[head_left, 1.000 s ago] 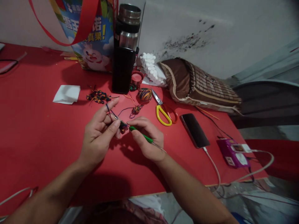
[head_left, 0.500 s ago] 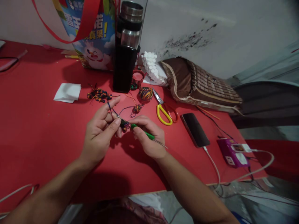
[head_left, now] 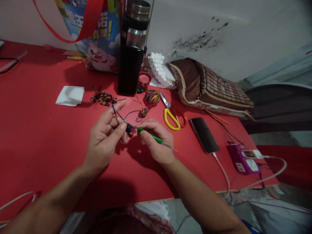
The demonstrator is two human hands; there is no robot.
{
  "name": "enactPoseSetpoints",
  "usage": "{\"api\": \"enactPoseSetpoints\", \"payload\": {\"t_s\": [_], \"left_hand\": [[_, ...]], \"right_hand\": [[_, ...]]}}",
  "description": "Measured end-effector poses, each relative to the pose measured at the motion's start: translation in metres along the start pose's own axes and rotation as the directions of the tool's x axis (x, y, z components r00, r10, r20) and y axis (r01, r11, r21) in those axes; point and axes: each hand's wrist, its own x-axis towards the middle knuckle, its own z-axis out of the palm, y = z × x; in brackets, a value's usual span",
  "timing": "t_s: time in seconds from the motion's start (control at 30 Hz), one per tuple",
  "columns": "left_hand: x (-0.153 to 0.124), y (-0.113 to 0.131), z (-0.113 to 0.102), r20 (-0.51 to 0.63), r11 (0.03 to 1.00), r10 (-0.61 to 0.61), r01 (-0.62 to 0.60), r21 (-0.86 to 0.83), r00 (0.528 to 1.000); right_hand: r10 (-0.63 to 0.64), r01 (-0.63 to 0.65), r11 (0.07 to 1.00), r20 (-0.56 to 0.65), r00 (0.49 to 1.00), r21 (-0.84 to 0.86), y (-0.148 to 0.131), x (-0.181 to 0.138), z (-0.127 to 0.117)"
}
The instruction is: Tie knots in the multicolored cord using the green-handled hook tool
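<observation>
My left hand [head_left: 104,138] pinches a small multicoloured crochet piece [head_left: 130,129] between thumb and fingers, with a dark yarn strand [head_left: 114,112] running over the raised index finger. My right hand [head_left: 157,143] grips a green-handled crochet hook [head_left: 152,137], its tip pushed into the piece. Both hands hover just above the red table [head_left: 36,139]. The strand leads back to a small ball of mixed yarn [head_left: 152,97].
Yellow-handled scissors [head_left: 170,117], a phone [head_left: 204,135] on a charging cable, a purple box [head_left: 241,159], a black flask [head_left: 130,61], a printed bag [head_left: 97,35], a white tissue [head_left: 70,96], finished yarn bits [head_left: 103,98] and a brown cushion [head_left: 209,86] lie around.
Both hands have drifted slightly to the right and up with the piece and hook; the hook handle has tilted a little. Grips are unchanged.
</observation>
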Motion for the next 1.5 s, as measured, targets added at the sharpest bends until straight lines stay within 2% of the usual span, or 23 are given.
{"api": "enactPoseSetpoints", "payload": {"t_s": [0.2, 0.37, 0.73, 0.97, 1.3, 1.5], "left_hand": [[0.0004, 0.0023, 0.0017, 0.005, 1.0, -0.002, 0.002, -0.012, 1.0], [-0.001, 0.0016, 0.0016, 0.016, 1.0, -0.02, 0.02, -0.016, 1.0], [0.0006, 0.0031, 0.0022, 0.001, 1.0, -0.016, 0.016, -0.001, 1.0], [-0.0011, 0.0004, 0.0015, 0.022, 0.999, -0.02, 0.02, -0.025, 1.0], [-0.0012, 0.0018, 0.0032, 0.025, 0.999, -0.027, 0.027, -0.03, 0.999], [-0.0013, 0.0014, 0.0035, 0.027, 0.999, -0.032, 0.033, -0.029, 0.999]], "right_hand": [[0.095, -0.097, 0.992, 0.028, 0.995, 0.082, -0.0004, -0.0004, 0.0006], [0.1, -0.106, 0.985, 0.051, 0.994, 0.133, -0.0007, -0.0009, 0.0023], [0.088, -0.091, 0.994, 0.055, 0.995, 0.06, 0.0012, -0.0008, 0.0018], [0.058, -0.062, 0.994, 0.044, 0.997, 0.085, 0.0002, -0.0002, 0.0027], [-0.001, 0.004, 0.999, 0.066, 0.998, -0.047, -0.0011, -0.0008, -0.002], [0.026, -0.022, 0.998, 0.061, 0.998, -0.064, -0.0007, -0.0014, -0.0021]]}}
